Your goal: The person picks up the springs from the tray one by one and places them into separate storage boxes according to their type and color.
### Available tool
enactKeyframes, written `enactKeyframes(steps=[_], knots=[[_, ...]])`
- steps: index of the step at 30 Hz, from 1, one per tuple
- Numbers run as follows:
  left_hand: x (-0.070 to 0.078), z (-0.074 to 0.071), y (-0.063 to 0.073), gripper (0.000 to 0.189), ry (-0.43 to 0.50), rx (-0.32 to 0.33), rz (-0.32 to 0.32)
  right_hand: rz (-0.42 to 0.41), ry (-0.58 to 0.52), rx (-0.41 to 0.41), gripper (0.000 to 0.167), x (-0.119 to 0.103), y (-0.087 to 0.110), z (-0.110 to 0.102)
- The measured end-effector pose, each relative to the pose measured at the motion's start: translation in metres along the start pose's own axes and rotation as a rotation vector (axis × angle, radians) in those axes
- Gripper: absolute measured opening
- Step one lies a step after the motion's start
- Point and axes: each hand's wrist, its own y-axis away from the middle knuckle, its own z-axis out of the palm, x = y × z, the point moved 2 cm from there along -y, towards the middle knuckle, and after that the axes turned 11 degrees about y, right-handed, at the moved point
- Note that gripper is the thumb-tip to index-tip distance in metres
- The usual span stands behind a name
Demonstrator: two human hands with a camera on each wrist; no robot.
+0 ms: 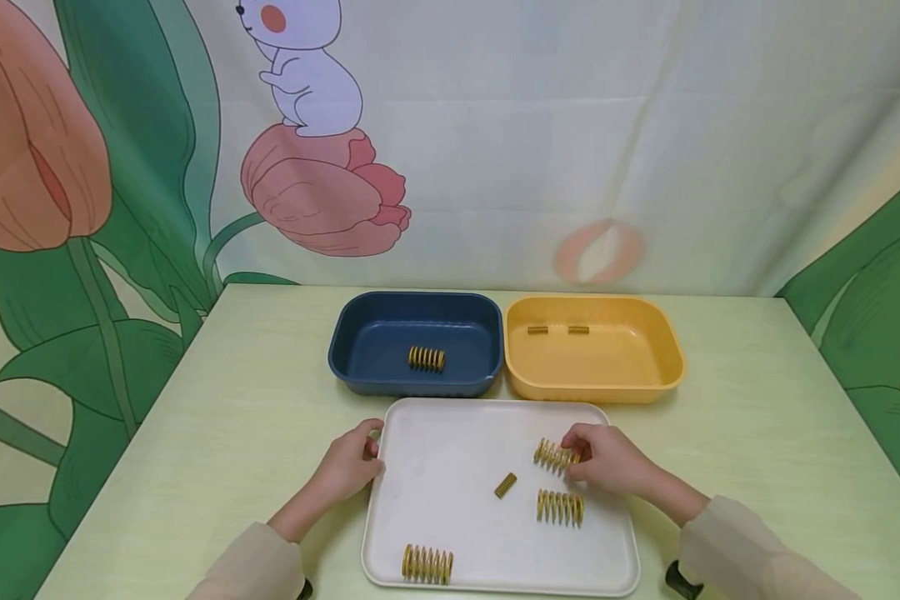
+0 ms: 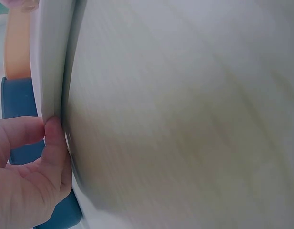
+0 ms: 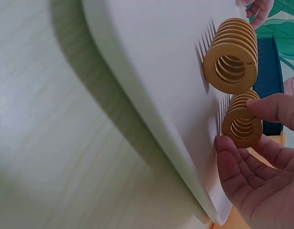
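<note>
My right hand (image 1: 607, 457) pinches the near end of a large gold coil spring (image 1: 552, 455) at the upper right of the white tray (image 1: 457, 475). In the right wrist view, the thumb lies on that spring (image 3: 242, 125) with fingers beneath it. Just below it on the tray lies a second large spring (image 1: 560, 507). A small, tightly wound spring (image 1: 506, 485) rests left of these two. Another large spring (image 1: 427, 565) sits by the tray's front edge. My left hand (image 1: 348, 462) grips the tray's left rim; the left wrist view shows its fingers pinching the rim (image 2: 52, 71).
Behind the tray stand a dark blue bin (image 1: 375, 385) holding one large spring (image 1: 427, 359) and, right beside it, a yellow bin (image 1: 600, 392) with two small springs (image 1: 578, 330) inside. A printed curtain (image 1: 495, 167) hangs behind the pale table (image 1: 217, 433).
</note>
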Motion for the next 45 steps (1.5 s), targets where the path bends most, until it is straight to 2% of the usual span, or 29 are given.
enactKeyframes(steps=[7, 18, 33, 45], knots=[[0.0004, 0.0001, 0.0008, 0.047, 0.022, -0.003, -0.012, 0.012, 0.031, 0.021, 0.022, 0.0024, -0.0005, 0.0006], [-0.0005, 0.0005, 0.0014, 0.046, 0.023, 0.003, -0.001, -0.050, -0.015, 0.029, 0.021, 0.0045, -0.0003, 0.0011], [-0.0017, 0.0003, 0.0001, 0.046, 0.020, 0.003, 0.009, -0.093, -0.040, 0.049, 0.021, 0.0047, 0.0000, -0.0013], [-0.0030, -0.0001, -0.0005, 0.047, -0.008, 0.008, 0.021, -0.071, -0.058, 0.044, 0.023, 0.0052, -0.0014, -0.0035]])
